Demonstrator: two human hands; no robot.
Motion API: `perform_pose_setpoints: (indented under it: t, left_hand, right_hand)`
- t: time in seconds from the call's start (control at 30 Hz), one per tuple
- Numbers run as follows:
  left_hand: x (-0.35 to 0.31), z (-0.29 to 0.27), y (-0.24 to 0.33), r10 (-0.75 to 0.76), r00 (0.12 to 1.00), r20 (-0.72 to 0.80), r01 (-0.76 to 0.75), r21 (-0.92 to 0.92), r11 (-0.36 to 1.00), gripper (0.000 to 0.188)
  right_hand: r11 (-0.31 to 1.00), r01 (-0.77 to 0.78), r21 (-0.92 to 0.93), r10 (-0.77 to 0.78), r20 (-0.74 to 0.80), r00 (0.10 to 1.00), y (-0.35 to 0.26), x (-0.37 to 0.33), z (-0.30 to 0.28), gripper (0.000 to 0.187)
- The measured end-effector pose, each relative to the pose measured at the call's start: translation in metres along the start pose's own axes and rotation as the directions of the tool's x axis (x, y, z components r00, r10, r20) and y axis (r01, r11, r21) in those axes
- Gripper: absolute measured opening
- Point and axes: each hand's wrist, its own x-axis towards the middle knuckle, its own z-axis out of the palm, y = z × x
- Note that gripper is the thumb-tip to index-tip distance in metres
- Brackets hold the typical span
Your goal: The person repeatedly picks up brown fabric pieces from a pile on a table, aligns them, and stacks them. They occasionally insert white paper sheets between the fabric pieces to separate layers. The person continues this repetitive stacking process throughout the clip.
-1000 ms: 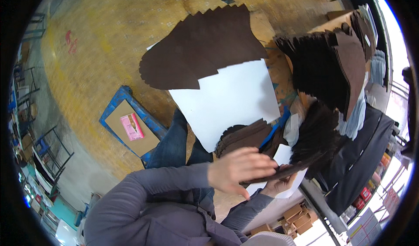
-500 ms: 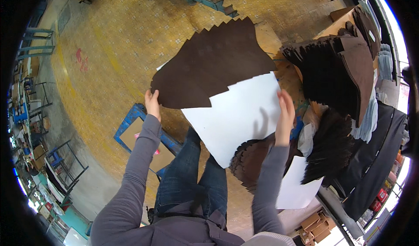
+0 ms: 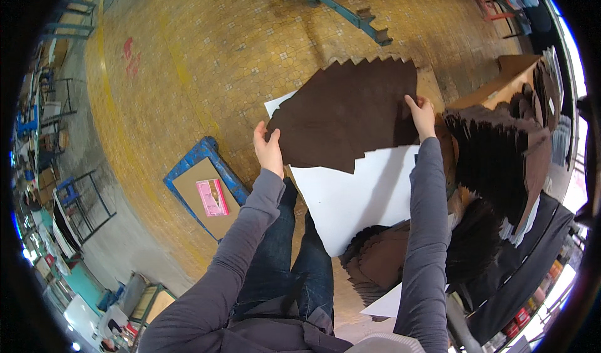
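Note:
Dark brown flat cut pieces [image 3: 344,115], leather-like, overlap in a fan with a stepped, toothed edge. They lie on a white sheet [image 3: 350,193] in front of me. My left hand [image 3: 269,149] is at the fan's left end, thumb and fingers apart, close against its edge. At the right end, my right hand [image 3: 424,116] touches the fan's edge with its fingers parted. Whether either hand grips a piece underneath cannot be seen. Beside my right forearm lies another fanned pile of brown pieces [image 3: 379,253], partly covered by the sleeve.
To the right, more dark stacked pieces [image 3: 494,152] hang beside a wooden box edge [image 3: 501,93]. A blue-framed stand [image 3: 188,162] at left bears a brown board with a pink packet [image 3: 212,197]. A green metal bracket [image 3: 350,16] stands beyond on the yellow patterned floor [image 3: 219,52].
My right hand has moved from over the white sheet up to the fan's right edge. The left stays near the left end. The view has shifted, uncovering the pink packet.

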Motion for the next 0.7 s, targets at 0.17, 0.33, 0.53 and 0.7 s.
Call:
perform_pose_setpoints:
  t: [0.17, 0.33, 0.53, 0.7]
  left_hand:
    - [0.001, -0.005, 0.011, -0.022, 0.941, 0.337, 0.072, -0.137, 0.988, 0.047]
    - [-0.006, 0.02, 0.004, -0.029, 0.873, 0.486, -0.022, 0.099, 0.995, 0.051]
    - [-0.005, 0.037, -0.005, 0.081, 0.841, 0.535, 0.011, -0.166, 0.986, 0.044]
    - [0.0, 0.03, 0.0, 0.152, 0.778, 0.61, -0.252, 0.081, 0.964, 0.042]
  right_hand:
    - [0.895, -0.144, 0.422, -0.016, 0.353, 0.936, -0.022, 0.0, -0.018, 0.049]
    - [0.835, -0.236, 0.498, -0.137, 0.602, 0.787, -0.07, -0.037, -0.02, 0.046]
    - [0.85, -0.221, 0.478, -0.173, 0.65, 0.74, -0.06, -0.115, 0.015, 0.062]
    - [0.694, -0.437, 0.572, 0.025, 0.587, 0.809, -0.029, -0.176, 0.035, 0.064]
